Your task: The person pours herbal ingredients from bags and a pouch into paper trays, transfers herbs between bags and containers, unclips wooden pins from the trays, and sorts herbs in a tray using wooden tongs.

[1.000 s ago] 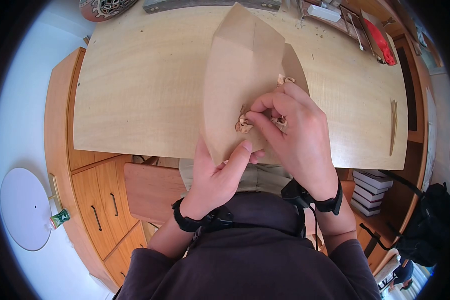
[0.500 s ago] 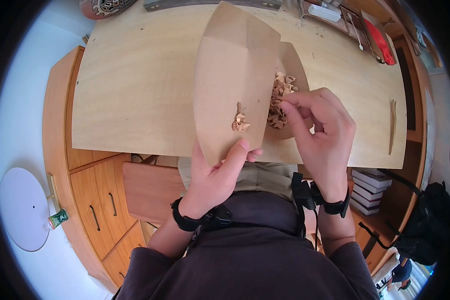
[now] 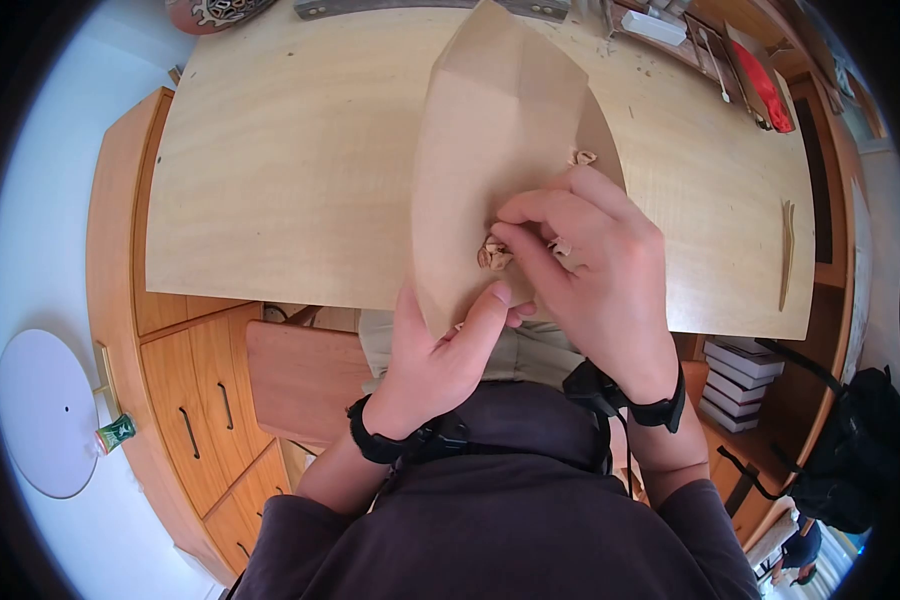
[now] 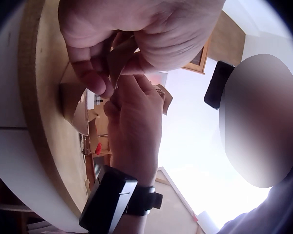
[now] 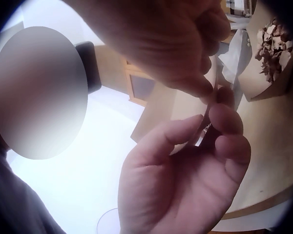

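Observation:
My left hand (image 3: 442, 352) grips the near end of a brown paper tray (image 3: 490, 130), its thumb on top and its fingers underneath. On that paper lies a small heap of dried, curled tan pieces (image 3: 492, 256). Right above the heap, my right hand (image 3: 615, 275) has thumb and forefinger brought together, pinching a dried piece mostly hidden by the fingertips. A second brown paper tray (image 3: 598, 128) stands behind, largely covered by the first one and my right hand. More dried pieces (image 5: 274, 51) fill it in the right wrist view.
Both trays are over a pale wooden table (image 3: 280, 170). A thin stick (image 3: 787, 255) lies at the table's right side. At the back right stands a wooden rack (image 3: 705, 60) with a white box and a red item. A grey box (image 3: 430, 8) sits along the far edge.
My right hand went to the dried pieces in the rear tray, then came back left to the small heap. The held paper tray shifted a little right.

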Demonstrator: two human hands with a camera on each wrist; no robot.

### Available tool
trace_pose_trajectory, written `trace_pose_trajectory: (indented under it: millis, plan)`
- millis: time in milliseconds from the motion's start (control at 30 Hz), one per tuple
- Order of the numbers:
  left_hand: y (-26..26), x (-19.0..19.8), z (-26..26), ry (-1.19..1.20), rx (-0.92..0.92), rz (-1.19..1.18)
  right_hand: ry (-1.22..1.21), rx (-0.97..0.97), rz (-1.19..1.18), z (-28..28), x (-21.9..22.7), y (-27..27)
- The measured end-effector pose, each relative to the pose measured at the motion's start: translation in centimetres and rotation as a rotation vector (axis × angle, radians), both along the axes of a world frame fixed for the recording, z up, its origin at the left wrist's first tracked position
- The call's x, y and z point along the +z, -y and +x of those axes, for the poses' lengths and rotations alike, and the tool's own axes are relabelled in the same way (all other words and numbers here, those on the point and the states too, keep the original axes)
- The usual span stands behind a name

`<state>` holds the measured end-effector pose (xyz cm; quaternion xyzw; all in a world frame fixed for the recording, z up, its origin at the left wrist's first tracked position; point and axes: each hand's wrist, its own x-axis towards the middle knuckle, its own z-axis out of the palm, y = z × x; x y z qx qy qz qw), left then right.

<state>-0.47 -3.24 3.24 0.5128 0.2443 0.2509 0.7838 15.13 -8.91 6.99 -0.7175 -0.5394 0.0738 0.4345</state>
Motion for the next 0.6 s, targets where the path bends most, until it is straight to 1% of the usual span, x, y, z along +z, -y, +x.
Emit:
trace_pose_trajectory:
  millis: [133, 200, 233, 367, 433, 467, 533, 600]
  plan:
    - [0.1, 0.2, -0.2, 0.0, 0.044, -0.017, 0.063, -0.052, 0.038, 1.0, 0.9, 1.1]
    - [0.1, -0.1, -0.3, -0.007, 0.063, -0.002, 0.03, -0.238, -0.015, 1.5, 0.7, 1.9]
    - [0.1, 0.0, -0.2, -0.007, 0.067, -0.002, 0.039, -0.284, -0.084, 1.6, 1.3, 2.0]
    - [0.1, 0.1, -0.2, -0.009, 0.07, 0.007, 0.04, -0.305, -0.126, 1.7, 0.9, 2.3]
    - [0.2, 0.2, -0.1, -0.013, 0.06, 0.008, -0.01, -0.119, -0.024, 1.0, 0.7, 2.2]
    - [0.3, 0.4, 0.2, 0.011, 0.076, -0.012, -0.011, -0.119, -0.023, 0.7, 0.9, 2.0]
    - [0.3, 0.5, 0.2, 0.035, 0.094, -0.031, 0.024, 0.041, -0.069, -0.1, 1.3, 1.8]
    - [0.2, 0.3, -0.1, 0.015, 0.05, 0.073, -0.024, 0.057, -0.076, -0.6, 1.1, 1.5]
